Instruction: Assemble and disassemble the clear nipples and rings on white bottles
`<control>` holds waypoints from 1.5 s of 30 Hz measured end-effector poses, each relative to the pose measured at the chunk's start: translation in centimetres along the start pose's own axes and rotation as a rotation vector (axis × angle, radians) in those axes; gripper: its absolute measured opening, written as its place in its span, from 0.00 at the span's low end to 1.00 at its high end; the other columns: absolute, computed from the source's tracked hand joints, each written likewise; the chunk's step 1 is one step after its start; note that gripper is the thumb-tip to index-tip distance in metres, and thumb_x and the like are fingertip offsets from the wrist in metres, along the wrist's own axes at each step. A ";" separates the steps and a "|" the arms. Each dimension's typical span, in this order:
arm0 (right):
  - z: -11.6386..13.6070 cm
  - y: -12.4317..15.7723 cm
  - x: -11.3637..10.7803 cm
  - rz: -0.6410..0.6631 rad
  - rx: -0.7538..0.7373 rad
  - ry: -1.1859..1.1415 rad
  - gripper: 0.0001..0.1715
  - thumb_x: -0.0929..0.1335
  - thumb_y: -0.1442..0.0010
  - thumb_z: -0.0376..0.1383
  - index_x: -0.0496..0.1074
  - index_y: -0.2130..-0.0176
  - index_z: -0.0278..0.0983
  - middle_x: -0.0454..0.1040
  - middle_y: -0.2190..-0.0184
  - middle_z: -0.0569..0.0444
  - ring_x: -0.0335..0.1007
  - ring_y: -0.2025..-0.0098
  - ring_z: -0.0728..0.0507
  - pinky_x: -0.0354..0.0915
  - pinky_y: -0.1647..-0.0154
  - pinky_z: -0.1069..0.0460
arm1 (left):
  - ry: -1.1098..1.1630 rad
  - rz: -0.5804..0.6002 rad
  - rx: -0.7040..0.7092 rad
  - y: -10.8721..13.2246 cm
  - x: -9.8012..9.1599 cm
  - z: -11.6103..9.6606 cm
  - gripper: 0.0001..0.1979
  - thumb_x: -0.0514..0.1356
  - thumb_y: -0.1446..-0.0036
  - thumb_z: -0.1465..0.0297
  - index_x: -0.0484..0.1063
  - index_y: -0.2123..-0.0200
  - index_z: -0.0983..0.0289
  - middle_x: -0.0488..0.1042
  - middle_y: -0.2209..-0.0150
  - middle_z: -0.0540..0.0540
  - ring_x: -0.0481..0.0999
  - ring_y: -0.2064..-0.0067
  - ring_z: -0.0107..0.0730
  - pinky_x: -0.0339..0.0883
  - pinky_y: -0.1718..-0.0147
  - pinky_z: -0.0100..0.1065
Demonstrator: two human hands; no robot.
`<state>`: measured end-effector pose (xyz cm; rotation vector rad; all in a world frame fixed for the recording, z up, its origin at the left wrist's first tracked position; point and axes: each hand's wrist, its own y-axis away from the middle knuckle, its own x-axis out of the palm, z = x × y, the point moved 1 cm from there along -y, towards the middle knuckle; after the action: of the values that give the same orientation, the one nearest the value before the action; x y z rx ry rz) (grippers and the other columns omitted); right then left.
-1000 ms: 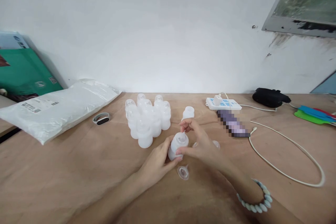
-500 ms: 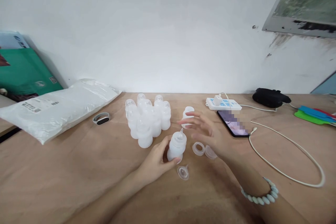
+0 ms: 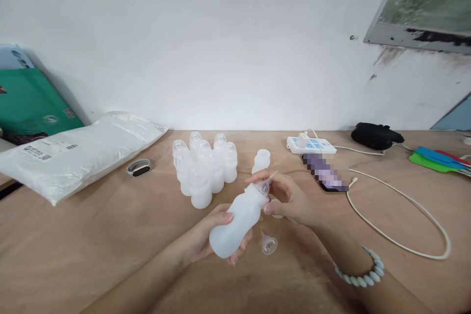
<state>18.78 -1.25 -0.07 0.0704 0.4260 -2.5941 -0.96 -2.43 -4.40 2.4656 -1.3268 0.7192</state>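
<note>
A frosted white bottle (image 3: pixel 237 223) is tilted up to the right, with my left hand (image 3: pixel 209 235) wrapped round its lower body. A clear nipple with a long thin tip (image 3: pixel 264 186) sits at the bottle's mouth. My right hand (image 3: pixel 289 198) has its fingers closed round the nipple and bottle neck. Below them on the table lies another clear nipple (image 3: pixel 269 244). A translucent ring (image 3: pixel 276 208) is partly hidden behind my right hand. Beyond that hand stands an open white bottle (image 3: pixel 262 159). Several capped white bottles (image 3: pixel 206 169) are grouped at the left.
A white plastic parcel (image 3: pixel 84 154) and a wristband (image 3: pixel 140 169) lie on the left of the table (image 3: pixel 110 235). Toward the right are a power strip (image 3: pixel 311 145), a phone (image 3: pixel 326 172), a looped cable (image 3: pixel 401 196), a black case (image 3: pixel 376 136) and coloured flat pieces (image 3: pixel 437 159).
The bottle in my left hand has been lifted and tilted from upright. My right hand has come down from above onto its neck. The loose nipple has shifted and turned slightly.
</note>
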 end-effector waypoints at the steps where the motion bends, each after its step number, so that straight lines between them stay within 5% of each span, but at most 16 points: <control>1: 0.0 0.0 0.1 -0.005 0.020 -0.008 0.28 0.76 0.51 0.49 0.71 0.55 0.39 0.70 0.67 0.55 0.62 0.68 0.47 0.58 0.69 0.52 | 0.008 0.024 -0.025 0.1 0.0 0.0 0.28 0.63 0.48 0.49 0.71 0.59 0.69 0.72 0.75 0.52 0.70 0.83 0.27 0.61 0.85 0.25; 4: -0.6 0.0 0.3 -0.118 0.124 0.034 0.21 0.75 0.50 0.47 0.68 0.65 0.37 0.66 0.75 0.60 0.57 0.75 0.50 0.52 0.76 0.54 | -0.216 -0.065 -0.015 0.2 0.2 -0.2 0.24 0.61 0.46 0.51 0.70 0.58 0.67 0.73 0.73 0.52 0.71 0.79 0.28 0.64 0.81 0.27; 9: -2.6 -0.3 1.1 -0.341 0.259 0.232 0.23 0.72 0.47 0.46 0.57 0.77 0.39 0.54 0.83 0.65 0.47 0.79 0.52 0.45 0.78 0.54 | -1.272 -0.455 0.173 0.5 0.7 -0.8 0.19 0.56 0.40 0.62 0.66 0.47 0.63 0.76 0.57 0.59 0.75 0.61 0.45 0.70 0.64 0.41; 11: -3.1 -0.4 1.3 -0.385 0.256 0.259 0.25 0.71 0.46 0.48 0.54 0.78 0.39 0.52 0.83 0.64 0.45 0.79 0.52 0.44 0.77 0.54 | -1.499 -0.514 0.215 0.6 0.8 -1.0 0.21 0.54 0.40 0.64 0.64 0.45 0.65 0.75 0.53 0.64 0.75 0.56 0.52 0.69 0.60 0.47; 14: -3.1 -0.6 1.3 -0.356 0.228 0.221 0.25 0.70 0.45 0.51 0.57 0.77 0.39 0.53 0.82 0.64 0.47 0.78 0.52 0.47 0.76 0.54 | -1.395 -0.510 0.199 0.6 0.9 -1.2 0.21 0.55 0.40 0.64 0.64 0.46 0.64 0.76 0.56 0.62 0.75 0.58 0.49 0.69 0.61 0.45; 19: -2.0 -0.5 1.3 -0.182 0.081 0.046 0.19 0.69 0.43 0.50 0.66 0.64 0.38 0.63 0.75 0.59 0.56 0.74 0.49 0.53 0.73 0.53 | -0.463 -0.247 0.026 0.2 0.8 -1.0 0.19 0.58 0.44 0.54 0.68 0.59 0.65 0.72 0.72 0.52 0.72 0.76 0.31 0.65 0.77 0.31; 21: -1.8 -0.4 1.3 -0.171 0.063 0.039 0.18 0.70 0.44 0.49 0.65 0.66 0.38 0.62 0.76 0.60 0.55 0.74 0.49 0.52 0.74 0.54 | -0.269 -0.167 -0.026 0.1 0.9 -0.8 0.21 0.59 0.44 0.52 0.68 0.61 0.66 0.71 0.74 0.52 0.70 0.79 0.27 0.63 0.80 0.28; 23: -2.0 -0.3 1.4 -0.201 0.081 0.057 0.18 0.70 0.44 0.48 0.63 0.69 0.38 0.59 0.78 0.62 0.52 0.76 0.50 0.50 0.75 0.54 | -0.325 -0.195 -0.009 0.0 1.0 -0.6 0.20 0.60 0.44 0.53 0.68 0.61 0.66 0.72 0.73 0.52 0.70 0.77 0.28 0.63 0.78 0.28; 28: -2.2 -0.3 1.6 -0.298 0.131 0.153 0.19 0.70 0.44 0.46 0.60 0.73 0.39 0.56 0.80 0.64 0.48 0.77 0.51 0.47 0.76 0.54 | -0.913 -0.447 0.144 0.3 1.8 -0.5 0.17 0.58 0.39 0.61 0.68 0.49 0.63 0.74 0.64 0.52 0.72 0.67 0.34 0.65 0.74 0.29; 32: -1.9 -0.3 1.9 -0.337 0.143 0.212 0.19 0.71 0.46 0.46 0.60 0.73 0.39 0.56 0.81 0.64 0.48 0.78 0.51 0.46 0.77 0.54 | -1.214 -0.504 0.174 0.5 2.0 -0.3 0.18 0.56 0.37 0.62 0.65 0.47 0.63 0.76 0.62 0.55 0.74 0.66 0.38 0.68 0.68 0.35; 40: -1.3 -0.3 1.6 -0.276 0.201 0.374 0.15 0.69 0.43 0.45 0.64 0.70 0.38 0.60 0.79 0.63 0.54 0.77 0.50 0.51 0.76 0.54 | -1.365 -0.537 0.215 0.6 0.7 0.4 0.23 0.56 0.37 0.63 0.59 0.40 0.60 0.76 0.51 0.60 0.77 0.54 0.47 0.72 0.58 0.43; 45: 0.5 0.0 -0.7 -0.198 0.244 0.441 0.15 0.64 0.37 0.47 0.70 0.59 0.38 0.64 0.78 0.61 0.60 0.77 0.48 0.55 0.76 0.53 | -1.364 -0.584 0.214 0.6 -0.4 0.7 0.22 0.56 0.37 0.62 0.59 0.42 0.62 0.76 0.51 0.60 0.77 0.54 0.47 0.71 0.57 0.44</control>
<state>19.37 -1.09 0.47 0.7271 0.2746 -2.8090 -1.40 -2.81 -5.19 3.2949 -0.5910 -1.2104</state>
